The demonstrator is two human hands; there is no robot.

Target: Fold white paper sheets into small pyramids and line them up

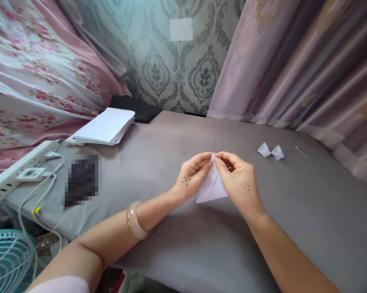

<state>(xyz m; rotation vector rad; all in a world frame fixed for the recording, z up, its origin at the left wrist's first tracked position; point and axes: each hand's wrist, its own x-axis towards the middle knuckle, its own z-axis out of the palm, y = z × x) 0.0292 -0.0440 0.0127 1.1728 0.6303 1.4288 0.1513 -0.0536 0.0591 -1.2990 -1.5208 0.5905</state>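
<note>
Both of my hands pinch a folded white sheet of paper [212, 188] at its pointed top, above the grey tabletop cover. My left hand [193, 173] grips the left side of the tip between thumb and fingers, and a pale bangle circles that wrist. On the other side, my right hand [240, 177] has its thumb pressed on the paper close to the tip, with the fingers curled behind. The paper's lower part spreads into a triangle with a crease down it; its right portion is hidden behind my right hand.
Two small folded paper shapes [271, 151] and a cotton swab [301, 151] lie to the right. A stack of white paper [105, 127] is at back left, near a black cloth-like item [137, 106]. At left are a power strip [24, 167], cables, a blurred dark object [82, 179] and a fan [9, 260].
</note>
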